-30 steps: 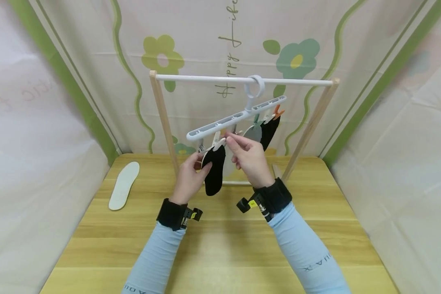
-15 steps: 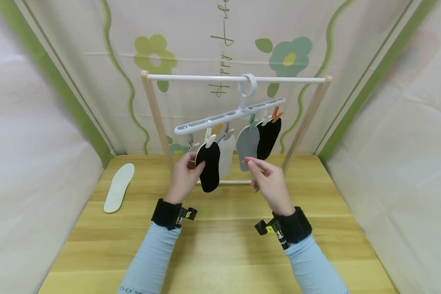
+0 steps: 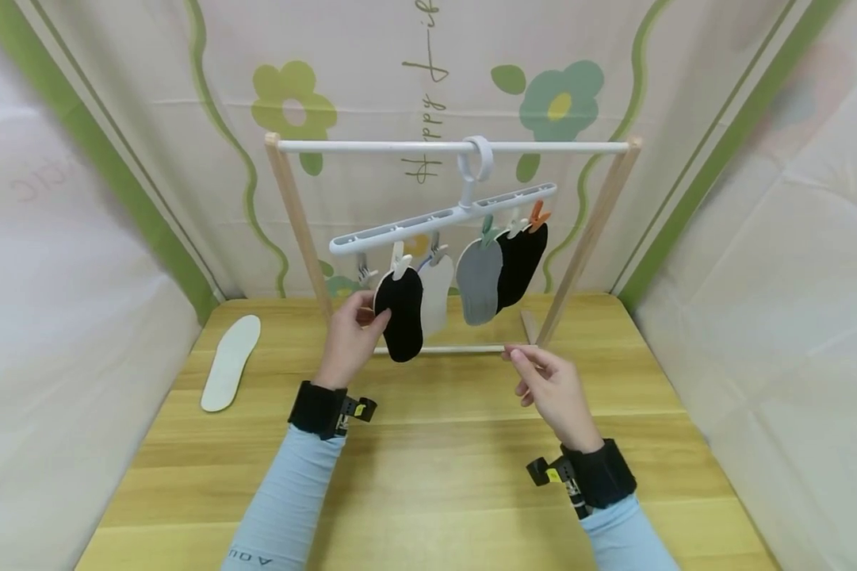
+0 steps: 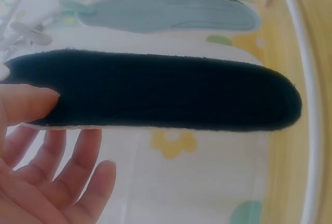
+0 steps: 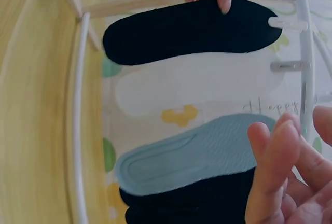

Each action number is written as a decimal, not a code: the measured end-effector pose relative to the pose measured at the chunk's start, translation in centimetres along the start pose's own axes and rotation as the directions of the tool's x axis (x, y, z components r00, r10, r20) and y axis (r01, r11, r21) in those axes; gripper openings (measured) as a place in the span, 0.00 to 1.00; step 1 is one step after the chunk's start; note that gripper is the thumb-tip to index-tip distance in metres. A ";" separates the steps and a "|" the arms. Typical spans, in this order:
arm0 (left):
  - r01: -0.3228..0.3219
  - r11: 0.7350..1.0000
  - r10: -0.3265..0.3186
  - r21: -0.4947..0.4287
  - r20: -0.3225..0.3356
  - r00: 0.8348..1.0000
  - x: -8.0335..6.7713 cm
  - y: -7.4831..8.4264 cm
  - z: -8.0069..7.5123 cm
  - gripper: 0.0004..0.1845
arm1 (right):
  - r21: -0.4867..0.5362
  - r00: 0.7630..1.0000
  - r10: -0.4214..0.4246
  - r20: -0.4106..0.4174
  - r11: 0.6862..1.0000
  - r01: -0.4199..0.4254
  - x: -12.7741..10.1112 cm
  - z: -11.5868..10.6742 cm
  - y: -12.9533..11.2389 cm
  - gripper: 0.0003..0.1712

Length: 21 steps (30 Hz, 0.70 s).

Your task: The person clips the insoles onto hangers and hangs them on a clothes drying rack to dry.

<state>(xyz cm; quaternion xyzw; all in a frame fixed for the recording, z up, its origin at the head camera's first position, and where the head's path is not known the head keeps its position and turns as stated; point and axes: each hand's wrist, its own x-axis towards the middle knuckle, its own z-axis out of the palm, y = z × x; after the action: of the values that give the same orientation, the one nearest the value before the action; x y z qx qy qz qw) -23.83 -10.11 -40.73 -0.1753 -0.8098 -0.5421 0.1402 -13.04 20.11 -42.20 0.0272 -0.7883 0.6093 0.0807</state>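
In the head view, a black insole (image 3: 403,329) hangs from the left half of the white clip hanger (image 3: 392,230), its top in a white clip (image 3: 400,263). My left hand (image 3: 348,337) pinches the insole's left edge, thumb on the black face and fingers behind, as the left wrist view shows. Farther along the hanger hang a pale insole (image 3: 438,301), a grey insole (image 3: 480,285) and another black insole (image 3: 526,266). My right hand (image 3: 552,392) is apart from them at lower right, fingers loosely bent with nothing between them.
The hanger's ring hooks over the white top rod (image 3: 371,147) of a wooden-legged rack. A white lower bar (image 3: 464,349) runs close above the table (image 3: 428,476). One white insole (image 3: 231,365) lies on the table at left. Patterned cloth encloses the back and sides.
My right hand has left the white clip on the front black insole and moved right and down. My left hand keeps its pinch on that insole.
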 end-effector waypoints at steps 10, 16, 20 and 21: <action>-0.017 1.000 0.016 -0.006 -0.015 1.000 0.1 -0.1 0.2 0.13 | -0.018 0.999 0.044 0.004 0.999 -0.044 -0.8 -1.2 2.2 0.21; -0.010 1.000 0.010 -0.009 -0.012 1.000 0.0 -0.2 0.1 0.13 | -0.026 0.997 0.071 -0.022 0.997 -0.071 -1.2 -2.0 3.0 0.23; 0.008 1.000 -0.008 -0.002 -0.003 1.000 -0.1 -0.6 0.0 0.14 | -0.035 0.996 0.082 -0.038 0.996 -0.084 -1.5 -2.5 3.4 0.23; 0.014 1.000 -0.014 -0.004 0.001 1.000 -0.2 -0.7 -0.1 0.14 | -0.042 0.996 0.084 -0.042 0.995 -0.086 -1.6 -2.6 3.5 0.22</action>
<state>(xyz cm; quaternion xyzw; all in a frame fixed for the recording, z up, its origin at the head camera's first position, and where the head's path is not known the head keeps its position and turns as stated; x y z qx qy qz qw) -23.97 -10.42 -41.34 -0.1704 -0.8100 -0.5445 0.1357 -11.70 23.45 -45.15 -0.0203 -0.8001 0.5952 0.0712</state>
